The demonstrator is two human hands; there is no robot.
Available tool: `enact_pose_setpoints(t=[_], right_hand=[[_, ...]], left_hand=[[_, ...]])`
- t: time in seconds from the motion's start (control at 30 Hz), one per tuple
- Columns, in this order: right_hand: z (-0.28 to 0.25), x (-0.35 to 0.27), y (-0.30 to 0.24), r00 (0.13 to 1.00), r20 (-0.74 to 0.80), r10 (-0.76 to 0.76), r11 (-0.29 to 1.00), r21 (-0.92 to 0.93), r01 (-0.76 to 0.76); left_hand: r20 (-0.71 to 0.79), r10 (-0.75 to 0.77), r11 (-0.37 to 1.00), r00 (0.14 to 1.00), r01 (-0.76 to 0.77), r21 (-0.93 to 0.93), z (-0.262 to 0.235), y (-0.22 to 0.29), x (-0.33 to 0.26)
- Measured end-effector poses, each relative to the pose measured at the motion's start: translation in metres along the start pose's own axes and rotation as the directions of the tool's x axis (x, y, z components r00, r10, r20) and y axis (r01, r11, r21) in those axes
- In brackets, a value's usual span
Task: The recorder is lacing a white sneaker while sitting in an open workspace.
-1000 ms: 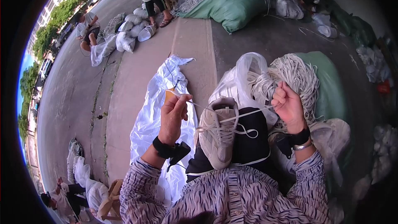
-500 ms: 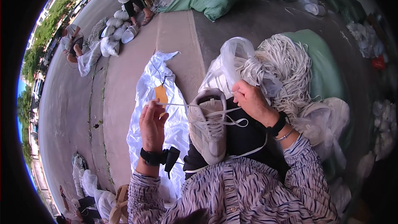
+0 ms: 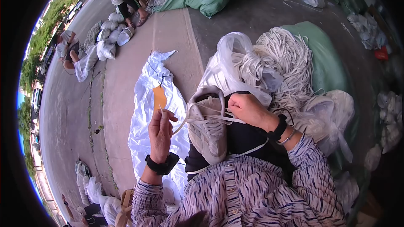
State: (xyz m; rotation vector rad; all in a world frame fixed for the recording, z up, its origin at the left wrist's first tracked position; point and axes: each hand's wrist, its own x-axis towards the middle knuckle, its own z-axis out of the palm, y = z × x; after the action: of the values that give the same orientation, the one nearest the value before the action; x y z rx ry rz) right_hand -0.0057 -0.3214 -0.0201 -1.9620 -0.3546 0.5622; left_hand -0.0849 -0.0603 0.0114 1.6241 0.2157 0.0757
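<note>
On my lap rests a pale beige sneaker, its opening turned away from me and white laces across its tongue. My left hand, to the left of the shoe, pinches one end of a shoelace between thumb and fingers; the lace tip sticks up above them. Close by the shoe's right side, my right hand is closed on a lace running from the eyelets. Its fingertips are partly hidden. Another stretch of lace trails over the dark cloth on my lap.
Ahead to the right, a big heap of white laces lies on a green sack beside a clear plastic bag. A white woven sack lies left of the shoe. Two people sit farther off at the upper left.
My right hand has come down and left, nearer the shoe. My left hand has shifted slightly down and right, and the lace from it has gone from taut to slack.
</note>
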Motion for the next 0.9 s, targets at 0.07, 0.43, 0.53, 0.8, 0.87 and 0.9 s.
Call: enact_pose_setpoints(t=[0.07, 0.43, 0.53, 0.8, 0.87, 0.9], right_hand=[[0.007, 0.007, 0.009, 0.964, -0.115, -0.242, 0.957, -0.192, 0.217], [0.010, 0.007, 0.000, 0.891, -0.047, -0.452, 0.844, -0.345, 0.410], [-0.008, 0.009, 0.001, 0.876, 0.055, -0.478, 0.815, -0.345, 0.466], [-0.010, 0.021, -0.029, 0.820, 0.258, -0.510, 0.616, -0.556, 0.558], [-0.013, 0.022, -0.040, 0.846, 0.371, -0.383, 0.571, -0.625, 0.532], [-0.015, 0.022, -0.048, 0.881, 0.380, -0.283, 0.628, -0.620, 0.469]], left_hand=[[0.090, 0.288, 0.914, 0.953, -0.302, 0.273, 0.010, -0.021, -0.003], [0.407, -0.139, 0.987, 0.903, 0.162, -0.022, 0.010, 0.005, -0.023], [0.070, 0.026, 0.992, 0.997, -0.034, 0.120, -0.007, 0.006, -0.006], [-0.219, 0.270, 0.871, 0.938, -0.334, -0.359, -0.049, 0.075, 0.007], [-0.339, 0.324, 0.838, 0.883, -0.435, -0.331, -0.056, 0.075, 0.010], [-0.323, 0.352, 0.842, 0.878, -0.448, -0.299, -0.062, 0.068, 0.014]])
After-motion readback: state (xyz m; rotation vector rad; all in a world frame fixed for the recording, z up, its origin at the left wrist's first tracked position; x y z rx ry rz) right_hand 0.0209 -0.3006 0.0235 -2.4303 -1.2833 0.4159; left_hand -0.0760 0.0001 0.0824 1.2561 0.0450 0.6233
